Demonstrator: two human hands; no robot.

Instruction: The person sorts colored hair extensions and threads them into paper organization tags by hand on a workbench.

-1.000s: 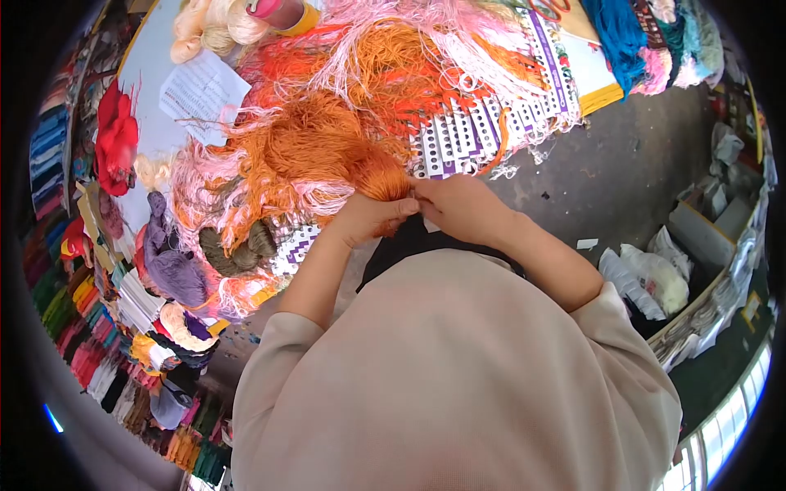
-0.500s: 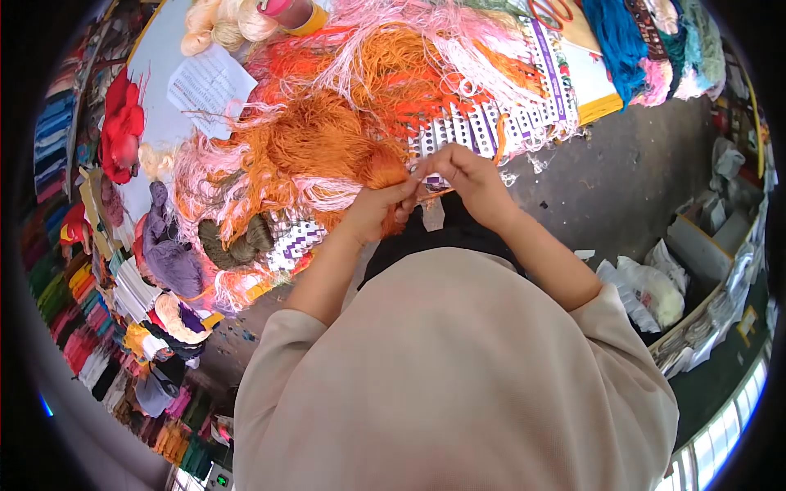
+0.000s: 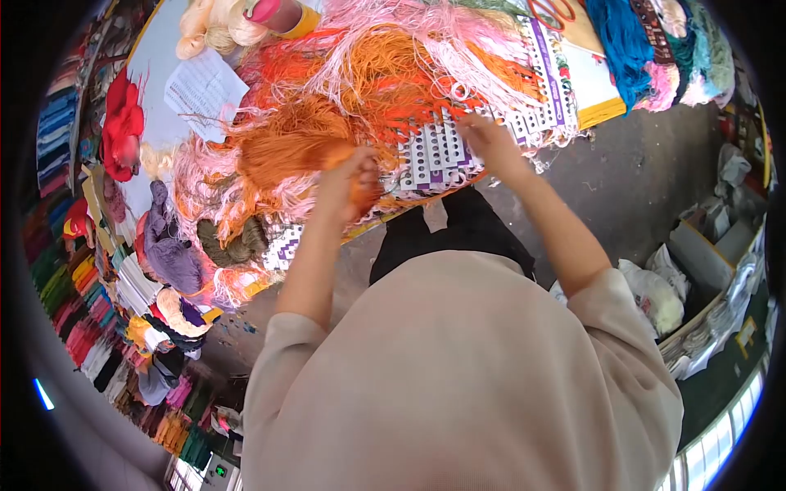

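My left hand (image 3: 348, 176) is closed round one end of an orange thread bundle (image 3: 291, 147), whose loose strands spread to the left over pink and white threads. Some motion blur covers this hand. My right hand (image 3: 489, 143) is over the table's front edge, beside white cards with rows of holes (image 3: 434, 151); its fingers are blurred, and whether they hold a strand cannot be made out. Behind both hands lie more orange threads (image 3: 385, 65) and pale pink threads (image 3: 467, 24).
A printed sheet (image 3: 206, 92), a pink and yellow container (image 3: 282, 16) and red yarn (image 3: 123, 123) lie on the left. Purple yarn (image 3: 170, 245) hangs near the left edge. Red-handled scissors (image 3: 553, 12) and blue yarn (image 3: 614, 53) are at the back right.
My hands have moved apart: the left one went left with the orange bundle, the right one went right and toward the cards. More of the cards shows between them.
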